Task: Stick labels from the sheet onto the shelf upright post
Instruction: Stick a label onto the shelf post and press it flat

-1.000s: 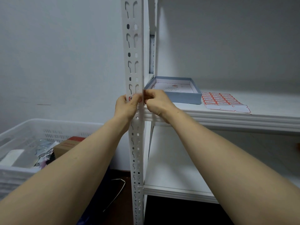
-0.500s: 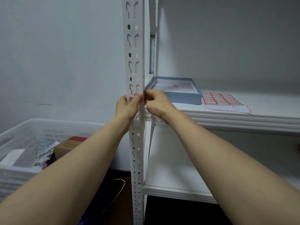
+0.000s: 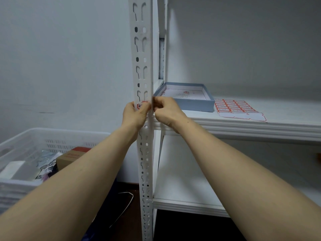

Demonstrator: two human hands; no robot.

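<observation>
A white metal shelf upright post (image 3: 143, 66), punched with rows of slots and holes, was seen running from top to bottom through the middle of the view. A small white label (image 3: 142, 104) with a red border was held flat against the post's front face, just above the level of the upper shelf (image 3: 260, 126).

The post was gripped from its left side by the left hand (image 3: 134, 115), with the thumb laid across the front and pressed on the lower edge of the label. The right hand (image 3: 167, 111) was brought up against the post's right edge with its fingers curled; its thumb and forefinger were pinched together at the corner, where the right end of the label met them. That end of the label was hidden by the fingertips. Both bare forearms were stretched forward from the bottom of the view.

On the upper shelf, just right of the post, an open pale blue box (image 3: 187, 101) was set with printed paper lying inside. Beside it, further right, the label sheet (image 3: 238, 108) was laid flat, with rows of red-bordered labels on it and a blank strip along its near edge.

A lower shelf (image 3: 182, 202) was visible beneath. To the left of the post, a white plastic basket (image 3: 34, 141) was placed against the grey wall, with a brown cardboard box (image 3: 69, 156) and some wrapped items inside.
</observation>
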